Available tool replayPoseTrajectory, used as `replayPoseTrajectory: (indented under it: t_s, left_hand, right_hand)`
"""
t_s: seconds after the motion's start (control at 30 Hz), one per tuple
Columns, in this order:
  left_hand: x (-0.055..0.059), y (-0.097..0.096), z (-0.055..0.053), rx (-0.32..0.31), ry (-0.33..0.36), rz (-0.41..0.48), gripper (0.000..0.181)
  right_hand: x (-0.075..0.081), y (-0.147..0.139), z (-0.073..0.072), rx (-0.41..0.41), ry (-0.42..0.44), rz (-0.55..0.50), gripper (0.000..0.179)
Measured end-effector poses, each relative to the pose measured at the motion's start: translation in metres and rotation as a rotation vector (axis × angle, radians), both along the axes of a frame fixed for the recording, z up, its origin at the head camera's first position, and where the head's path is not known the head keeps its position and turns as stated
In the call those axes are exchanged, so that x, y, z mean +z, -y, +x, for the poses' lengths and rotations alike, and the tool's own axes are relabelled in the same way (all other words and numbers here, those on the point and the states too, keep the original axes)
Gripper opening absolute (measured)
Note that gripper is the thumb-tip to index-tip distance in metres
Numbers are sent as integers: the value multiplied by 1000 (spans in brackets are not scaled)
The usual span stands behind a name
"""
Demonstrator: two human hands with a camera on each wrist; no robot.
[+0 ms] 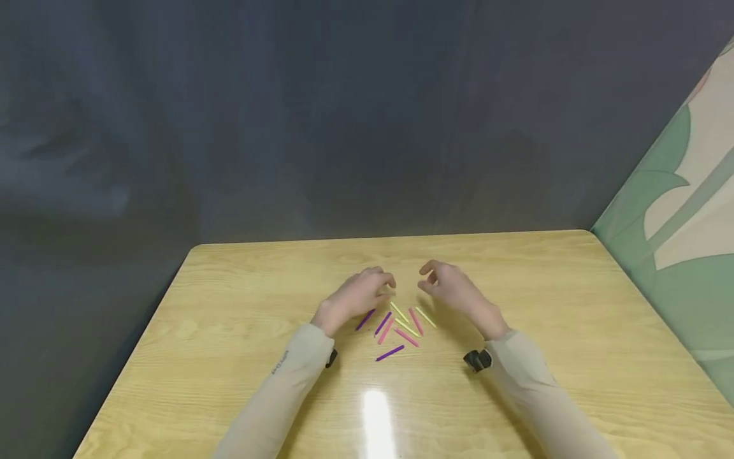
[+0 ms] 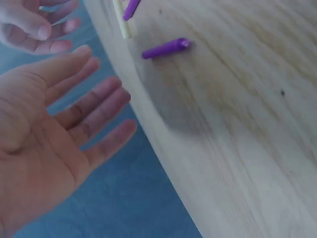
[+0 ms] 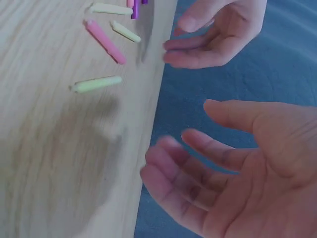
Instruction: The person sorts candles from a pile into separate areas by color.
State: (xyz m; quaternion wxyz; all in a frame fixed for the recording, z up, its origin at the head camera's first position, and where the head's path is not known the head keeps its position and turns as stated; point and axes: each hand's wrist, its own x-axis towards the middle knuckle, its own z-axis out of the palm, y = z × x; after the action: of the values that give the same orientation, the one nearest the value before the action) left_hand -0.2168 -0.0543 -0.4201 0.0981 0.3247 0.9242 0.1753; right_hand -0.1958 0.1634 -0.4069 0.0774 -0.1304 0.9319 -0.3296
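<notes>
Short slim sticks, crayon-like in shape, lie loosely scattered on the wooden table. Three are purple, the nearest purple stick lying apart at the front. Pink sticks and yellow sticks lie among them, two yellow ones close together. My left hand hovers just beyond the left side of the group, fingers loosely bent and holding nothing. Opposite it, my right hand is raised beyond the right side, its palm bare in the right wrist view. The hands face each other with a gap between them.
A dark curtain hangs behind the table's far edge and down the left side. On the right stands a wall panel with a green leaf pattern. Light reflects off the tabletop in front of the sticks.
</notes>
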Motion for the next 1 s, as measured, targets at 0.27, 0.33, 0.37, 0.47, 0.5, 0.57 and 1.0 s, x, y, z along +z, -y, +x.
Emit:
replayPoseTrajectory:
  t_s: [0.27, 0.33, 0.37, 0.47, 0.5, 0.57, 1.0]
  left_hand:
    - [-5, -6, -2, -107, 62, -32, 11]
    - [-5, -8, -4, -118, 46, -31, 10]
    - [-5, -9, -5, -121, 32, -34, 9]
    - [-4, -14, -8, -131, -9, -53, 6]
    - [-4, -15, -8, -135, -22, -60, 6]
    - [-3, -18, -9, -132, -31, -73, 4]
    - [-6, -29, -10, -144, -105, -140, 8]
  right_hand:
    - [-12, 5, 6, 77, 135, 70, 9]
    - [-13, 3, 6, 57, 124, 89, 8]
    - [-13, 2, 6, 47, 117, 96, 8]
    - [-13, -1, 7, 23, 109, 100, 9]
    - [-13, -2, 7, 19, 110, 97, 10]
    - [-14, -3, 7, 11, 124, 87, 10]
    - [-17, -3, 10, -15, 108, 91, 9]
